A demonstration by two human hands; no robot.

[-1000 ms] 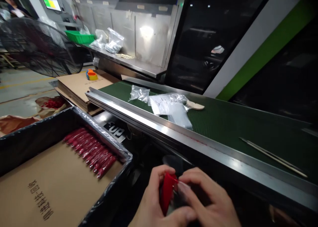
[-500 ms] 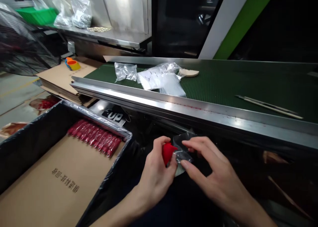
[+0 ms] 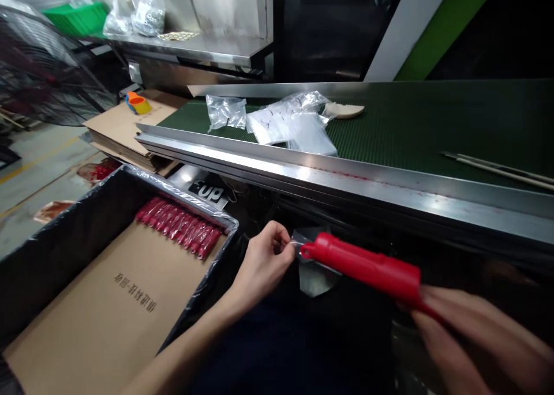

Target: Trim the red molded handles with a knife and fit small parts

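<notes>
My left hand (image 3: 269,255) pinches the edge of a clear plastic bag (image 3: 318,277) below the conveyor's front rail. My right hand (image 3: 450,320), partly blurred, grips the wide end of a red plastic part (image 3: 367,266). The part is long and tubular, with a small ring at its narrow end. That ring end points left and lies at the bag's mouth, close to my left fingertips. Several wrapped red parts (image 3: 178,226) lie in a row on cardboard inside the lined box at the left.
Behind my hands runs a green conveyor (image 3: 389,135) with a metal rail (image 3: 303,173). On it are plastic bags (image 3: 288,121), a beige piece (image 3: 346,111) and tweezers (image 3: 502,169). An orange tape dispenser (image 3: 138,103) sits on stacked cardboard (image 3: 125,124). A fan (image 3: 47,66) stands far left.
The red piece in my left hand is no longer seen there. My right hand has moved right and now holds a long red part. The view has shifted slightly.
</notes>
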